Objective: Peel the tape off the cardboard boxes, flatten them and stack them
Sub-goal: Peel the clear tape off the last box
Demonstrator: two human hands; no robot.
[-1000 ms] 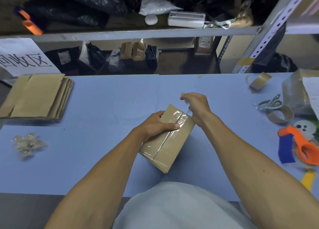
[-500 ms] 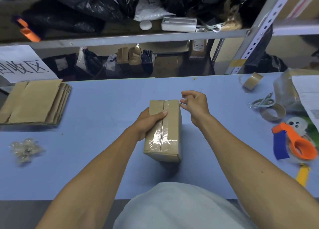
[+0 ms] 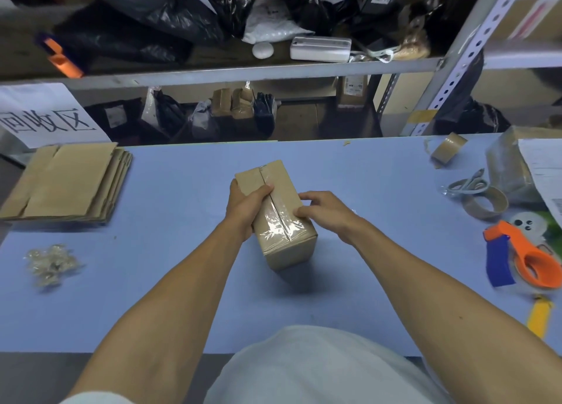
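Centrally in the frame, a small cardboard box (image 3: 275, 218) stands on the blue table (image 3: 170, 190), clear tape (image 3: 273, 225) shining along the seam of its top face. The person's left hand (image 3: 243, 204) grips the box from its left side, thumb laid across the top and fingers wrapped down the far side. The right hand (image 3: 327, 212) rests against the box's right edge, its fingers curled and its fingertips (image 3: 299, 212) pressing at the top rim; whether they have caught any tape cannot be told.

At the left of the frame a stack of flattened boxes (image 3: 68, 181) lies flat on the table, well apart from the hands. Below it, at lower left, sits a crumpled wad of peeled tape (image 3: 50, 263).

Along the right edge lie a brown tape roll (image 3: 448, 148), a pair of scissors (image 3: 466, 184), an empty cardboard tape core (image 3: 485, 204) and an orange and blue tape dispenser (image 3: 523, 257). A plastic-wrapped parcel (image 3: 508, 166) with a paper sheet (image 3: 544, 172) over it fills the upper right corner of the table.

Behind the table, metal shelving (image 3: 243, 69) holds dark bags and small packages, and a white sign (image 3: 45, 114) with printed characters hangs at upper left.
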